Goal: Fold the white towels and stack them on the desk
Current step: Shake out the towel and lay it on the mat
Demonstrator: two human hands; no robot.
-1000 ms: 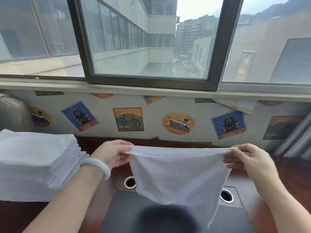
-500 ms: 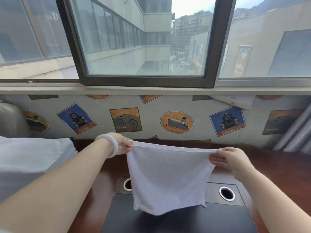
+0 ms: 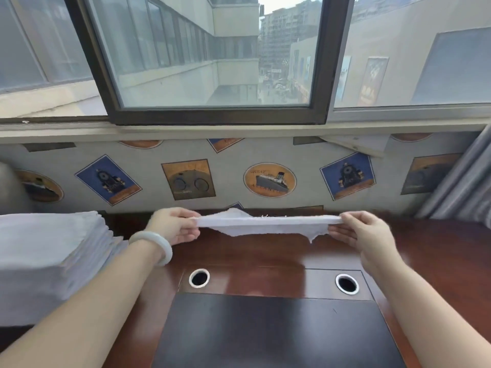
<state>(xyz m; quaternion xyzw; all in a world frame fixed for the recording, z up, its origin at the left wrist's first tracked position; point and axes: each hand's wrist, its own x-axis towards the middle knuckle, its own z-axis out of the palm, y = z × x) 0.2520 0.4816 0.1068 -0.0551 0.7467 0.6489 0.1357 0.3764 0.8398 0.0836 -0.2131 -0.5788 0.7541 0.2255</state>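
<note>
Towel point(image 3: 265, 224) now stretches level, not hanging; left grip point(image 3: 174, 227) pinches its nine o'clock end, right grip point(image 3: 365, 232) its three; best lowered taut.

The white, nubbly cloth towel point(image 3: 265, 224) looks matt and rough; the reddish-brown wooden desk point(image 3: 265, 257) is glossy, its black inset pad point(image 3: 265, 335) smooth.

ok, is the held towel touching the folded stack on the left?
Apart. Head view: the towel stretches between the left hand and right hand; the stack lies beyond the left hand, clear of the cloth.
</note>
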